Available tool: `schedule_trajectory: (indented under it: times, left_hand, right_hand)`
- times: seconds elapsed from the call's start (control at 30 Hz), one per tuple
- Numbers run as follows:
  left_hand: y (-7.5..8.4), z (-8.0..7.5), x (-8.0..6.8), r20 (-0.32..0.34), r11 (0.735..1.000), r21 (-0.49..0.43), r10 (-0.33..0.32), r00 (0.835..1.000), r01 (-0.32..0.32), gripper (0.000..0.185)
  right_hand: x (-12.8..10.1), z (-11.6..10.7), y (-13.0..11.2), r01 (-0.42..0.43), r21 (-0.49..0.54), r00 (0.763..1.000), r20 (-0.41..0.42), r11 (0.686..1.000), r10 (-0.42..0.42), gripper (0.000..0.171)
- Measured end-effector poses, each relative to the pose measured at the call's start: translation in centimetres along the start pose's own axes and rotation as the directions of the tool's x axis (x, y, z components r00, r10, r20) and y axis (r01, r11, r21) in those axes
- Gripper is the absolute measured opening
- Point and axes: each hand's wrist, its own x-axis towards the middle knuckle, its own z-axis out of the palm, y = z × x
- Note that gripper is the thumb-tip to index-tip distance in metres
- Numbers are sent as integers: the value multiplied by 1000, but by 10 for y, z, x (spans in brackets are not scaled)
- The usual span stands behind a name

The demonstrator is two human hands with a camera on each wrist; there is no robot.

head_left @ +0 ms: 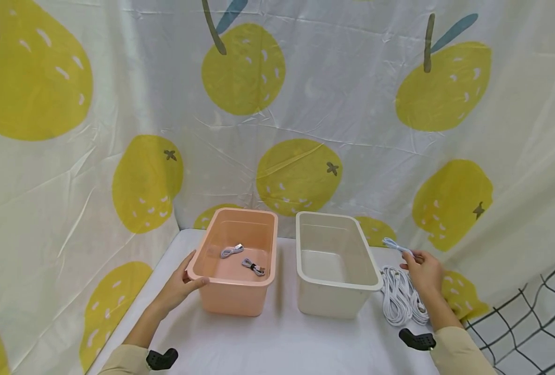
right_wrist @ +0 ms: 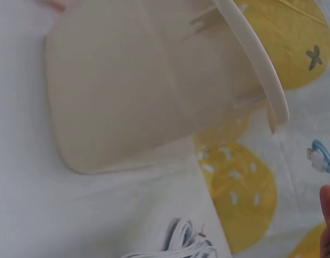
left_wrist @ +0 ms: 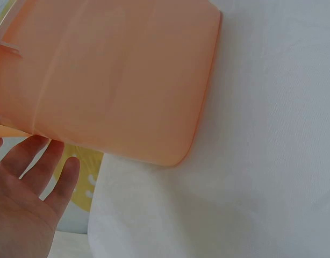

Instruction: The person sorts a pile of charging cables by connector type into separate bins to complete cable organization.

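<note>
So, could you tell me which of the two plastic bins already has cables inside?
The peach-coloured plastic bin by the left hand; the cream plastic bin holds none.

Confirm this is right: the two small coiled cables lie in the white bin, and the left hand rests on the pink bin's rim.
Not quite. The head view shows the two small coiled cables in the pink bin, not the white bin, which looks empty. The left hand does rest on the pink bin's rim.
</note>
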Motion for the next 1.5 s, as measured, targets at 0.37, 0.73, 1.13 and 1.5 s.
schedule_trajectory:
  times: [0.37,0.73,1.13,1.5]
  left_hand:
    - [-3,0,0,4,1000,8,6,1000,-6,95]
    - [-5,1,1,3,1000,19,10,1000,-10,96]
    - [-2,0,0,2,1000,1,18,1000,-18,95]
    - [-2,0,1,2,1000,7,19,1000,-19,95]
  right_hand:
    - [-2,11,-19,48,6,998,38,999,-48,32]
    - [1,25,-33,81,7,995,60,997,-81,32]
    - [1,41,-45,111,62,989,95,992,-116,30]
    - [-6,63,-61,146,114,981,114,983,-159,24]
